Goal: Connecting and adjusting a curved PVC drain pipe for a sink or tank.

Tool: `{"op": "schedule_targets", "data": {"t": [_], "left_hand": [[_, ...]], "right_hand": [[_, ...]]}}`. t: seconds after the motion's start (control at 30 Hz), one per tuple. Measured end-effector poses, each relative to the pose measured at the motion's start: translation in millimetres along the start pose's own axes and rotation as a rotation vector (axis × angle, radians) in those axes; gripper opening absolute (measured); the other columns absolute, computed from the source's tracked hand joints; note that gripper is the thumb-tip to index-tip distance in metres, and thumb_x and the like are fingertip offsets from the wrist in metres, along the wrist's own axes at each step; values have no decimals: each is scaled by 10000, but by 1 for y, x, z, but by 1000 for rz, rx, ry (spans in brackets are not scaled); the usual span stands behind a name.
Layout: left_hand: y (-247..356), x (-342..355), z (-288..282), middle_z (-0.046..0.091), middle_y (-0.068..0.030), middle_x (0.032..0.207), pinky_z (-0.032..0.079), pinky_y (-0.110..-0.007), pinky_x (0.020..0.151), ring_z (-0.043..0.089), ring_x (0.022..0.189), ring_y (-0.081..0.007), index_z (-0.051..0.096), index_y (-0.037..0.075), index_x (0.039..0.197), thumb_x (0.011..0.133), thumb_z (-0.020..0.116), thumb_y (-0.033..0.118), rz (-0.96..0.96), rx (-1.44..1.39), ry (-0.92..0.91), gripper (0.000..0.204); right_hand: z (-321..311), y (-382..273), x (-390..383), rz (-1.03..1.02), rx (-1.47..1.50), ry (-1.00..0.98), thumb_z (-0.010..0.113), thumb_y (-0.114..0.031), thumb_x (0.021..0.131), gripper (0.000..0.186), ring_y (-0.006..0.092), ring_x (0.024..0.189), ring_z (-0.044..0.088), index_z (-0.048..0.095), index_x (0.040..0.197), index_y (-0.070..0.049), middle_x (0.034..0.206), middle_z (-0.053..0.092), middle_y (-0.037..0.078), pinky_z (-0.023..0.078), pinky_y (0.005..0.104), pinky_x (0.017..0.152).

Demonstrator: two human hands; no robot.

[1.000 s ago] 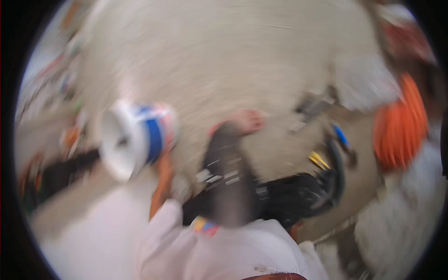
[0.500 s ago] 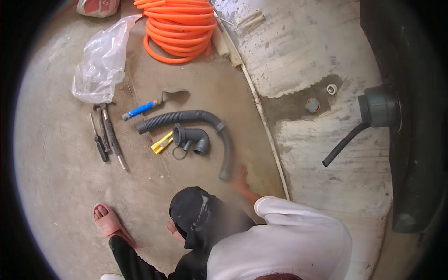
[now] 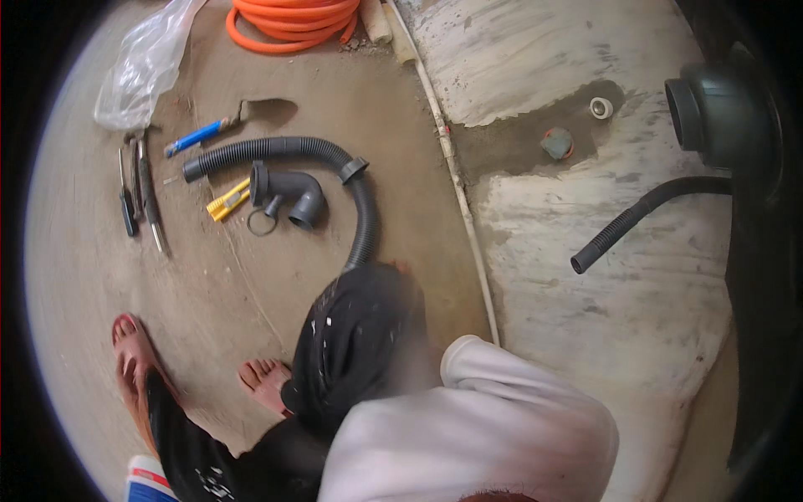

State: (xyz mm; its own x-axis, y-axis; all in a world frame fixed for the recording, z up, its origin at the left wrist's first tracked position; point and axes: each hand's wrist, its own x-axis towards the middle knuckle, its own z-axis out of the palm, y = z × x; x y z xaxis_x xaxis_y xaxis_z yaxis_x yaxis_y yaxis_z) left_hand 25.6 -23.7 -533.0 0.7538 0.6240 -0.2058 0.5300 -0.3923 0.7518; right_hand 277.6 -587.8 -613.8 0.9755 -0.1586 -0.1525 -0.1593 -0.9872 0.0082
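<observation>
My left hand point(image 3: 130, 378) rests beside my left foot, against the pink slipper point(image 3: 153, 356), its fingers loosely stretched and holding nothing. Only a sliver of my right hand point(image 3: 402, 268) shows past my black-trousered knee; its fingers are hidden. The near end of a grey corrugated drain hose point(image 3: 365, 219) runs behind that same knee, close to the right hand; whether they touch is hidden. Within the hose's curve lie a grey elbow trap fitting point(image 3: 288, 189), a thin ring point(image 3: 262, 222) and a yellow utility knife point(image 3: 227, 201).
A blue-handled trowel point(image 3: 201, 136), a screwdriver point(image 3: 127, 205) and a hammer point(image 3: 148, 192) lie left. Behind are a plastic bag point(image 3: 146, 67) and coiled orange hose point(image 3: 293, 21). A white pipe point(image 3: 458, 184) crosses the floor. At right, a dark fixture has a drain outlet point(image 3: 715, 117) and a hanging hose point(image 3: 619, 237).
The view has shifted, so the floor items sit higher and farther left. My left hand has come into view by my foot. My right hand, earlier spread beside the hose end, is now mostly behind my knee.
</observation>
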Motion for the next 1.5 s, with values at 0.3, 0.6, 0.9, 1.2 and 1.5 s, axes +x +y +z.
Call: {"op": "schedule_targets", "data": {"t": [0.3, 0.6, 0.9, 1.2, 1.5], "left_hand": [[34, -2, 0, 615, -146, 1185, 393, -310, 991, 539, 1136, -201, 510, 72, 1360, 977, 562, 246, -367, -254, -99, 424], [62, 4, -13, 613, -143, 1196, 408, -312, 973, 547, 1128, -200, 512, 82, 1359, 978, 557, 248, -490, -169, -58, 418], [94, -32, -11, 600, -136, 1226, 447, -311, 930, 562, 1121, -205, 514, 74, 1353, 988, 548, 260, -522, -141, 56, 411], [75, -20, 36, 576, -117, 1256, 437, -293, 957, 573, 1111, -195, 502, 33, 1345, 1008, 521, 276, -398, -501, -227, 416], [110, -12, 29, 569, -151, 1276, 439, -318, 971, 574, 1134, -215, 476, 32, 1370, 1009, 504, 275, -337, -368, -201, 437]], "right_hand": [[-11, -5, 18, -90, 146, 127, 524, -340, 977, 516, 286, 1161, 296, 335, 1361, -52, 1265, 327, 158, 343, 439, 946], [-23, 34, 21, -97, 317, 170, 523, -321, 989, 392, 238, 977, 429, 463, 1252, -36, 1071, 465, 138, 399, 399, 826], [-28, 53, 31, -98, 410, 301, 523, -302, 1000, 322, 190, 793, 563, 591, 1143, -21, 878, 603, 118, 455, 359, 705], [-134, 40, 210, -158, 557, 649, 572, -198, 983, 294, 218, 846, 716, 636, 1134, 46, 1001, 705, 159, 523, 305, 736], [-257, -23, 270, -158, 459, 1123, 783, -312, 806, 520, 323, 884, 629, 583, 1107, 62, 1065, 584, 195, 502, 418, 745]]}}
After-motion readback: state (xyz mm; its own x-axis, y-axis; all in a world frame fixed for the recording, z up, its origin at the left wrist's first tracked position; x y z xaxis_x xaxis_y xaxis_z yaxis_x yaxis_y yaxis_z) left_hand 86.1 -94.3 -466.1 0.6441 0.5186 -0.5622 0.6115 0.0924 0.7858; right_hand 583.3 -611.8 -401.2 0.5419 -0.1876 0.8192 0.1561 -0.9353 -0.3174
